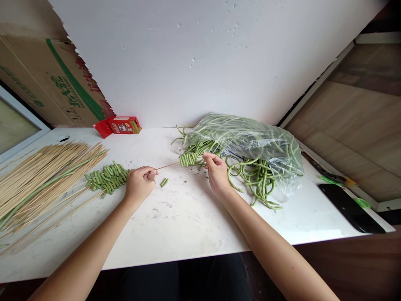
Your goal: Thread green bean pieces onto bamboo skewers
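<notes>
My left hand (140,182) is closed on a thin wooden skewer (168,165) that runs to the right. Several short pieces of green bean (188,159) sit side by side on the skewer near its right end. There my right hand (216,170) pinches at the tip, with thumb and forefinger together next to the last piece. Two loose cut bean pieces (164,182) lie on the white table between the hands. Beside my left hand rest finished-looking skewers of threaded bean pieces (108,177), partly hidden by it.
Many bare skewers (46,175) spread over the left side, a long bean across them. A clear plastic bag (244,133) of long beans lies at the back right, loose beans (261,179) spilling out. A red box (123,125) stands behind; a black phone-like slab (349,207) lies right.
</notes>
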`<state>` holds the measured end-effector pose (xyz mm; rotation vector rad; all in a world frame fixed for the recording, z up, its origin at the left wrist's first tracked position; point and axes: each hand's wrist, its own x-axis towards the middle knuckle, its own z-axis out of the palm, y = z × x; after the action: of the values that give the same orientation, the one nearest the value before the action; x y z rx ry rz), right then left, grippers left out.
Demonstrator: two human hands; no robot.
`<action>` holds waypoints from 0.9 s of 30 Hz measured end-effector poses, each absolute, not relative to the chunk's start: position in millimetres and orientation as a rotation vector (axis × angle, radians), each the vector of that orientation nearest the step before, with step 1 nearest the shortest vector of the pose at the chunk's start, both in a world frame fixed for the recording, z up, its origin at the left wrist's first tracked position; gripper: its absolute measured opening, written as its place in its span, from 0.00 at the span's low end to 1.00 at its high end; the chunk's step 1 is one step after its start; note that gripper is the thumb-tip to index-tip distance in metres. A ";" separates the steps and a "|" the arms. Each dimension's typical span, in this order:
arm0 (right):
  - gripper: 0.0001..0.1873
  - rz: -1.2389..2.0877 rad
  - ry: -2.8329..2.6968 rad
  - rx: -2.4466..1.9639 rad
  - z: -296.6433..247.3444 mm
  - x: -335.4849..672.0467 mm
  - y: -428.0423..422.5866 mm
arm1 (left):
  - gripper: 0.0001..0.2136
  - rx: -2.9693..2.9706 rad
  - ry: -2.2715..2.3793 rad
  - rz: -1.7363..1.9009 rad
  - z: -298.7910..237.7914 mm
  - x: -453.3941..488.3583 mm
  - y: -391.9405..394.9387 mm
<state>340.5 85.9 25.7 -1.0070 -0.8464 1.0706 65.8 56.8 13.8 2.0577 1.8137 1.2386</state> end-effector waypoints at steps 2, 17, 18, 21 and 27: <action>0.21 1.076 -0.871 -1.001 25.6 338.7 84.2 | 0.10 2.053 1.807 1.237 13.9 67.8 56.5; 0.26 1.073 -0.928 -1.035 28.7 335.1 81.5 | 0.12 1.949 1.742 1.288 10.0 67.1 61.6; 0.26 1.067 -0.931 -1.031 29.4 335.8 81.0 | 0.12 1.940 1.748 1.293 10.3 66.6 61.9; 0.23 0.991 -1.053 -1.063 29.6 335.9 77.9 | 0.12 1.915 1.766 1.305 10.8 64.3 63.9; 0.12 0.636 -1.968 -0.994 29.5 318.3 63.0 | 0.12 1.905 1.788 1.334 10.7 59.2 69.5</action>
<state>318.3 63.0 29.5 -0.9938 -1.9677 0.6363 59.2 69.5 10.7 1.9049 1.7883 1.3337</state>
